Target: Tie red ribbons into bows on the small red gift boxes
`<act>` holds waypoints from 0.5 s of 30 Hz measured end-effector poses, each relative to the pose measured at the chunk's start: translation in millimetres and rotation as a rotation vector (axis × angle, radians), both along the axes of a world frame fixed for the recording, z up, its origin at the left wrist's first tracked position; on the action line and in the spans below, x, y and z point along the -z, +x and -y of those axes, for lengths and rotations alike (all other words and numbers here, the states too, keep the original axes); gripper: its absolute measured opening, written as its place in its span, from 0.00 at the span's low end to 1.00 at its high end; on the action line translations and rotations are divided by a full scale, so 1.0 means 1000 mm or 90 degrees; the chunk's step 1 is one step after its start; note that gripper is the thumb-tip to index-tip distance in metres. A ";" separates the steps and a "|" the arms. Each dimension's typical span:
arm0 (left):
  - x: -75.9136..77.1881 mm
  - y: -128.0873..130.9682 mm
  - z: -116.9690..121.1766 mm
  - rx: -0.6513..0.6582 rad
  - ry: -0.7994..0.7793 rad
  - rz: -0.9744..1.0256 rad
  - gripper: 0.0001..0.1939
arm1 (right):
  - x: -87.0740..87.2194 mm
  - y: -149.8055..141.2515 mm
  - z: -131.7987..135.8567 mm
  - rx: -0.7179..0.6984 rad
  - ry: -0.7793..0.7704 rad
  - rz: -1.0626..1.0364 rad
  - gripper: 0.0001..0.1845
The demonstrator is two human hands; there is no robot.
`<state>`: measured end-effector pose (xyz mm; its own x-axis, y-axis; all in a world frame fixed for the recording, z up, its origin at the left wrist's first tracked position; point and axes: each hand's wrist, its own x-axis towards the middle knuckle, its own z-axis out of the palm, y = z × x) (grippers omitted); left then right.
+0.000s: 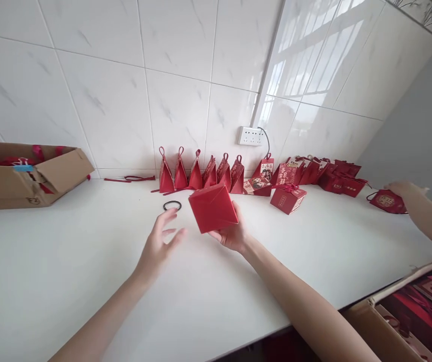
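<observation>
A red paper gift box [214, 210] is held above the white table by my right hand [234, 232], whose fingers wrap its right side and underside. One plain red face of the box is turned toward me. To its left, my left hand [162, 241] hangs in the air with fingers spread, slightly blurred and holding nothing. Just beyond those fingertips a black ring-shaped band [172, 205] lies on the table. Behind the held box stands a row of red triangular gift boxes [180, 176] with loops on top.
At the left is an open cardboard box [8, 183] with red ribbons. Loose dark red ribbons [129, 178] lie by the wall. A cube-shaped gift box [288, 199] stands right of centre. Another person's hand [406, 191] touches a red pouch [387, 201]. A carton [370, 314] fills the lower right.
</observation>
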<state>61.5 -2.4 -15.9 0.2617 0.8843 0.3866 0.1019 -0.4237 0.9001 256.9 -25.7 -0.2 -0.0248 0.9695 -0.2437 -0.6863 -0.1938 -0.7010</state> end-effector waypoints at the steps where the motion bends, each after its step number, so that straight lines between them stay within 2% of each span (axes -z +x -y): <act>1: -0.003 0.005 0.005 0.000 0.048 0.018 0.35 | 0.001 -0.006 0.003 -0.021 -0.009 0.008 0.30; 3: -0.009 0.013 0.013 -0.007 0.113 0.046 0.44 | 0.001 -0.019 0.009 -0.064 -0.010 0.011 0.32; 4: -0.013 0.015 0.015 -0.016 0.124 0.055 0.44 | 0.002 -0.025 0.012 -0.081 -0.006 0.002 0.32; 8: -0.023 0.004 0.010 -0.058 0.044 0.129 0.21 | 0.003 -0.037 0.017 -0.112 -0.017 -0.058 0.26; 11: -0.023 -0.009 0.007 -0.050 0.013 0.195 0.24 | 0.005 -0.036 0.018 -0.111 -0.025 -0.072 0.24; 15: -0.020 -0.007 0.011 0.008 0.060 0.101 0.36 | 0.003 -0.036 0.021 -0.141 -0.074 -0.039 0.29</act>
